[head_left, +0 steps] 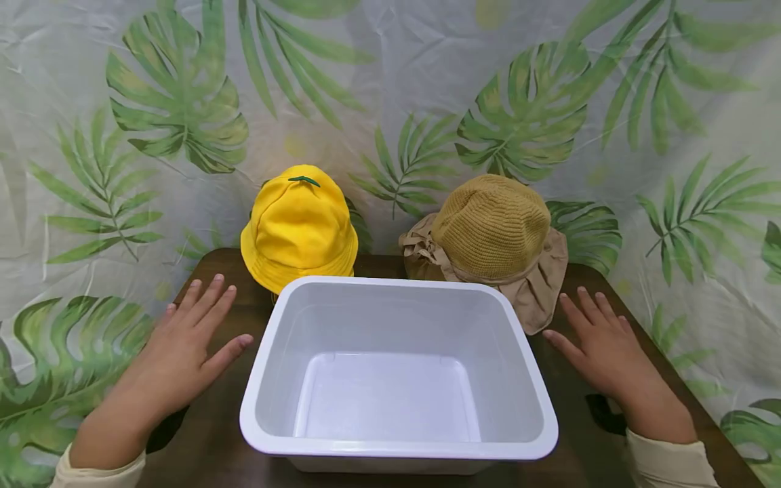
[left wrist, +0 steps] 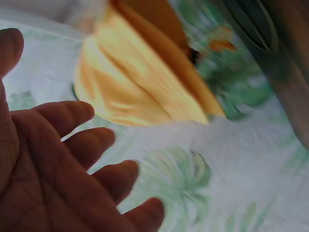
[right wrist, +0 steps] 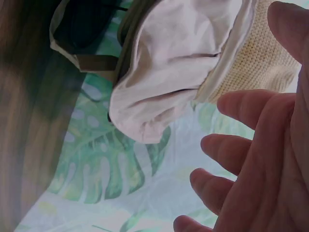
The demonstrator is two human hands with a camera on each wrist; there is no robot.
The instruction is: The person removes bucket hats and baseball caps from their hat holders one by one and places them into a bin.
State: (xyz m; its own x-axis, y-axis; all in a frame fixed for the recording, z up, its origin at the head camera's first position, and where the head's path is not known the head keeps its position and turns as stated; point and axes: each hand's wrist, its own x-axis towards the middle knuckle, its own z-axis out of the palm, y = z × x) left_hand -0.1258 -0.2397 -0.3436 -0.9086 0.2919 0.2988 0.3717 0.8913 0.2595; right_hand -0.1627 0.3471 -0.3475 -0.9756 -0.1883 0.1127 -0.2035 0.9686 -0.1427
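A white plastic tub (head_left: pixel 396 447) stands at the front middle of the table, with its inside bare. Behind its left corner is a yellow bucket hat (head_left: pixel 299 230) with a small green leaf-like tab on top. Behind its right side sits a tan knitted hat (head_left: pixel 491 227) with a wide beige cloth brim and a bow. To the left of the tub, my left hand (head_left: pixel 183 352) is spread and holds nothing; the yellow hat (left wrist: pixel 140 72) shows beyond its fingers. My right hand (head_left: pixel 610 352) is spread on the other side, near the beige brim (right wrist: pixel 169 72), apart from it.
The dark wooden table (head_left: pixel 213 434) carries the tub and both hats. A leaf-patterned cloth (head_left: pixel 415 81) hangs behind it and around its sides. Dark objects are partly visible beneath each wrist; their kind is unclear.
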